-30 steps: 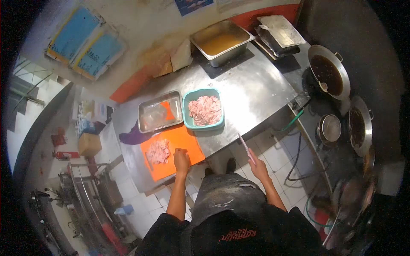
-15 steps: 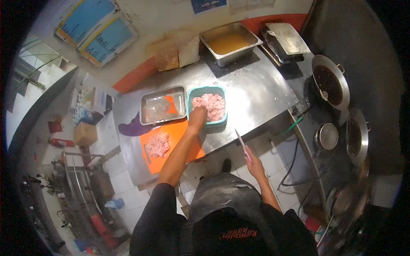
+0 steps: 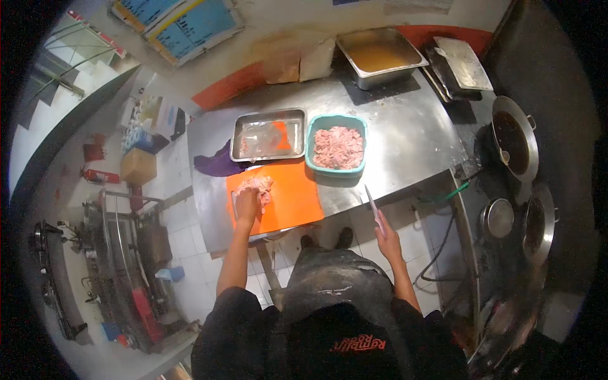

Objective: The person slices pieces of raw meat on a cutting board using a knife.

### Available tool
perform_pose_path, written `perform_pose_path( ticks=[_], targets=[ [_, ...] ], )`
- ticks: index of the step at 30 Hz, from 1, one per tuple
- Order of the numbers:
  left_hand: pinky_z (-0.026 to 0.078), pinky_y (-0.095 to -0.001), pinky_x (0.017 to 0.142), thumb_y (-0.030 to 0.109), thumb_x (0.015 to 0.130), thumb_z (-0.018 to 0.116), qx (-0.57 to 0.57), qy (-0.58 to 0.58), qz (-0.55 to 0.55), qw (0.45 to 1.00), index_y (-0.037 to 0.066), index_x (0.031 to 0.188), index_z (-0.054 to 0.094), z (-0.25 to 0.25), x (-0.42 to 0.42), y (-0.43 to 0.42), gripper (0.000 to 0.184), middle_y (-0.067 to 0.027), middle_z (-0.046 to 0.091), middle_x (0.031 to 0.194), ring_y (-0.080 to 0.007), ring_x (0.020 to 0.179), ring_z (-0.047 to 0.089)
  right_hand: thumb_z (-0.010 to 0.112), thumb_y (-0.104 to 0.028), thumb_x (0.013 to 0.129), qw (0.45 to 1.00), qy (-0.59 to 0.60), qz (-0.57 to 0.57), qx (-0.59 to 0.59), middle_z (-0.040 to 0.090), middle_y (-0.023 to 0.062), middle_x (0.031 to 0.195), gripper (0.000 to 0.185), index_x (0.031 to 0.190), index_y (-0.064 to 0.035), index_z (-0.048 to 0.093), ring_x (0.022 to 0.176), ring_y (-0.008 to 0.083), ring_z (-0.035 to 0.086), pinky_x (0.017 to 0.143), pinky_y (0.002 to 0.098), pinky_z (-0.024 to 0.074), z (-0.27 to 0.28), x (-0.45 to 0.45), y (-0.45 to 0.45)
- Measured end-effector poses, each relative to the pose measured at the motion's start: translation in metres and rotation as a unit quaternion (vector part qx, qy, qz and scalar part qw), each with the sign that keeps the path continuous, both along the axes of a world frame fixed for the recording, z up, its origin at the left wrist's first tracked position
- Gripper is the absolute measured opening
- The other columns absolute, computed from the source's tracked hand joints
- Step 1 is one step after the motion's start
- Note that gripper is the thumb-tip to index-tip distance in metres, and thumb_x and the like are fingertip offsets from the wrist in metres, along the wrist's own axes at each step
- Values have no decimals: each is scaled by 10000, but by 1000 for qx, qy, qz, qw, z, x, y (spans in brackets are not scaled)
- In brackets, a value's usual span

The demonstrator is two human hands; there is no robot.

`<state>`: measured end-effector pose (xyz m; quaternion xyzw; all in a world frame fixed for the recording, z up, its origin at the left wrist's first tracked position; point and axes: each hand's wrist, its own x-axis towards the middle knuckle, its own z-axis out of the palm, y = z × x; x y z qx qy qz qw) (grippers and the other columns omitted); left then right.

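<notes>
My left hand (image 3: 247, 206) is on the pile of raw pink meat (image 3: 263, 189) at the left of the orange cutting board (image 3: 294, 202); its fingertips are hard to make out against the meat. My right hand (image 3: 388, 237) is closed round the handle of a knife (image 3: 372, 204), its blade pointing up and away, beyond the table's front edge. Behind the board, a turquoise tub (image 3: 335, 171) holds more raw meat (image 3: 339, 147). Left of the tub lies a steel tray (image 3: 269, 156) with something clear and an orange piece in it.
A purple cloth (image 3: 218, 162) lies left of the steel tray. A deep steel pan (image 3: 391, 75) of yellowish liquid stands at the back of the metal table (image 3: 418, 136). Woks (image 3: 515, 136) of dark liquid and a round strainer (image 3: 499, 218) are at the right.
My left hand has gone from the board to the tub, then back to the meat pile on the board. My right hand keeps the knife. The view has shifted.
</notes>
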<state>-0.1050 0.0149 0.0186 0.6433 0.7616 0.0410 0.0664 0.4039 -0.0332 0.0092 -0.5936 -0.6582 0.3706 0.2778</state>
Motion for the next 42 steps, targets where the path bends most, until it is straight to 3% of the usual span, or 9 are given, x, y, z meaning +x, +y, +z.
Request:
perform_pose_path(
  ticks=[7,11,18,22,27,29,32,39,42],
  targets=[
    [545,-351,748,68,822,781,170,-264,47,948,-22,1098,746,82,-10,-6,293,-161,721,932,-253,807,692,607,-162,1017,996,15,50,66,665,244,1326,600,1582,-253,429,1228,453,624,973,448,529,10,-41,29],
    [525,-291,721,60,820,813,196,-295,49,934,-8,1115,741,128,-7,-1,311,-84,692,875,-156,769,637,621,-152,1013,997,-3,77,15,668,245,1323,590,1572,-235,450,1201,432,656,959,440,535,21,-73,36],
    [524,-282,704,12,822,759,203,-375,-16,904,4,1093,742,178,30,14,272,-80,699,890,-136,751,649,625,-127,1008,991,42,116,-44,670,215,1340,599,1571,-232,452,1200,398,667,947,423,540,38,-125,39],
    [533,-283,708,53,861,750,190,-367,28,910,-6,1098,736,140,33,4,245,-86,695,881,-142,772,664,619,-118,1004,989,29,137,-54,688,242,1286,621,1583,-239,429,1154,400,691,930,430,543,55,-140,37],
    [547,-433,820,80,773,753,92,-277,61,955,-10,1050,726,29,12,-24,292,-152,703,940,-337,897,679,620,-155,1007,984,41,150,-84,727,255,1117,620,1586,-259,424,998,411,723,867,451,548,63,-146,39],
    [525,-451,845,130,788,751,170,-211,-55,961,18,1100,704,12,27,-29,335,-149,703,1074,-354,1003,653,574,-208,1036,984,34,156,-74,717,264,1062,582,1592,-259,408,944,404,722,841,465,548,64,-147,40],
    [482,-469,880,185,821,737,72,-127,-96,985,50,1136,684,21,59,-18,346,-129,686,1110,-326,1032,625,561,-214,1039,978,-11,196,-69,713,271,1015,596,1602,-280,376,928,430,706,814,516,539,52,-152,41],
    [404,-480,855,193,872,709,33,-70,-112,991,107,915,760,-16,64,-34,109,-64,673,899,-275,945,631,569,-134,1007,974,-58,218,-34,707,277,1011,688,1616,-326,313,912,491,680,764,593,511,0,-147,40],
    [395,-494,837,199,881,707,100,-56,-107,988,114,862,769,-16,56,-53,108,-47,670,850,-265,922,639,561,-119,1006,977,-63,204,-28,707,270,1028,687,1613,-328,316,920,486,682,769,587,517,5,-143,29]
  ],
)
